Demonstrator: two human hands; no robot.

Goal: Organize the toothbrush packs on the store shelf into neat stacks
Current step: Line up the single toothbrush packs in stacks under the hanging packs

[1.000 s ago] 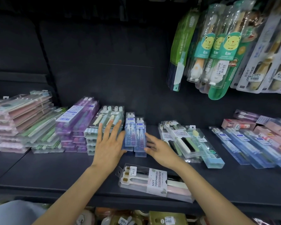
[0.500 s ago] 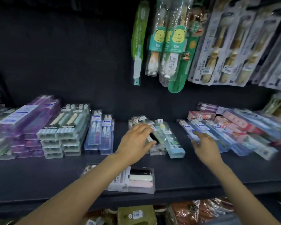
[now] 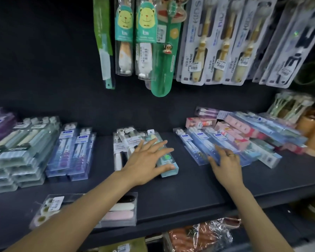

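Head view: left stacks (image 3: 69,153) neat; left hand (image 3: 145,160) flat on middle packs (image 3: 127,144), right hand (image 3: 225,160) spread, touching messy right pile (image 3: 244,135), still unsorted.

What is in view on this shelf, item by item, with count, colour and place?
Shelf: one, dark, across the frame.
Green-grey packs: several stacked, far left.
Blue-purple packs: two stacks, left of centre.
Soft toothbrush packs: a few, white, centre.
Pale blue pack: one, centre.
Blue packs: several, fanned, right.
Pink packs: several, jumbled, right rear.
Clear pack: one, front edge.
Hanging packs: many, above.
Left hand: rests on centre packs.
Right hand: touches blue packs.
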